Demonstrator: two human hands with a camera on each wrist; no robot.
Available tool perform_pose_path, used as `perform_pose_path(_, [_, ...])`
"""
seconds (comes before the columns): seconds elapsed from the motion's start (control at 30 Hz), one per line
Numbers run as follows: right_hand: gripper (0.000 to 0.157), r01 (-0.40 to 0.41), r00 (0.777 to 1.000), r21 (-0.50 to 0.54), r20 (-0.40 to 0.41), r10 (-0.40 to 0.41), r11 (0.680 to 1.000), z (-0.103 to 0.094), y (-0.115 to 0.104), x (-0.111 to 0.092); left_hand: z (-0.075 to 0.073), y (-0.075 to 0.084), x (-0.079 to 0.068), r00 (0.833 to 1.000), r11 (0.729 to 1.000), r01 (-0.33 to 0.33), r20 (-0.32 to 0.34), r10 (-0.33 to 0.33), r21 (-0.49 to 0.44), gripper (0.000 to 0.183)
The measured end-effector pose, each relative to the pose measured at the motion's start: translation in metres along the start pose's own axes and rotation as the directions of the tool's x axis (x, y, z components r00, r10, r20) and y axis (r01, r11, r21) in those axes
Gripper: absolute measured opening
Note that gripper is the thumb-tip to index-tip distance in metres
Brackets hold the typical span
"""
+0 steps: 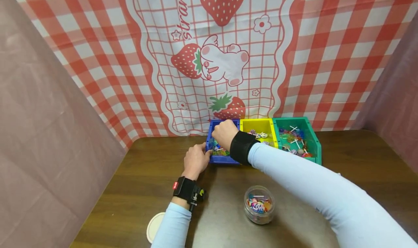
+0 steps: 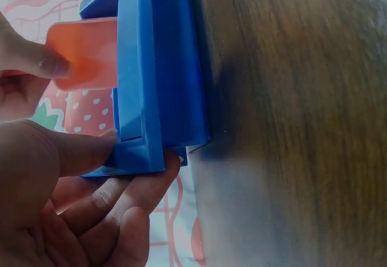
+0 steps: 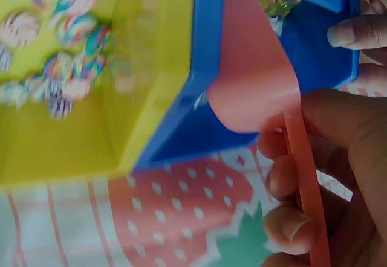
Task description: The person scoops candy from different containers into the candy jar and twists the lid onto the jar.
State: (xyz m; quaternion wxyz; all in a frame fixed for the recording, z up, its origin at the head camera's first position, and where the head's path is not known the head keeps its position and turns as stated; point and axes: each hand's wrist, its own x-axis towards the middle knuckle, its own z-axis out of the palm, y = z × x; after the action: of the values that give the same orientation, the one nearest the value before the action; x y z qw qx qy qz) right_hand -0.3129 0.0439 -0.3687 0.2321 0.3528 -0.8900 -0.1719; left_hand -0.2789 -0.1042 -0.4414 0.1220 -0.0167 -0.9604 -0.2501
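My right hand (image 1: 225,133) grips the thin handle of a coral-orange scoop (image 3: 257,67), its fingers wrapped around it. The scoop's blade dips into the blue bin (image 1: 225,160), over small wrapped candies (image 3: 269,0). At the bin's left front corner, my left hand (image 1: 196,159) pinches the wall, thumb over the rim and fingers outside and below. In the head view the right hand covers the scoop and part of the blue bin.
Joined to the blue bin are a yellow bin (image 1: 256,124) with swirl lollipops and a green bin (image 1: 317,146) with mixed sweets. A clear jar (image 1: 259,219) of candies stands in front. A white round lid (image 1: 153,226) lies left; a checkered cloth (image 1: 313,59) hangs behind.
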Motion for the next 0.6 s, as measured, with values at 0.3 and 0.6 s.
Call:
perform_pose_path(0.3, [0.012, -0.255, 0.95, 0.223, 0.241, 0.2, 0.941, 0.008, 0.006, -0.004, 0.0, 0.0, 0.0, 1.0, 1.0, -0.001, -0.001, 0.001, -0.004, 0.025])
perform_pose_path(0.6, [0.012, -0.377, 0.92, 0.292, 0.231, 0.318, 0.879, 0.009, 0.004, -0.013, 0.002, 0.0, 0.0, 1.0, 1.0, 0.0, -0.009, 0.0, 0.004, 0.022])
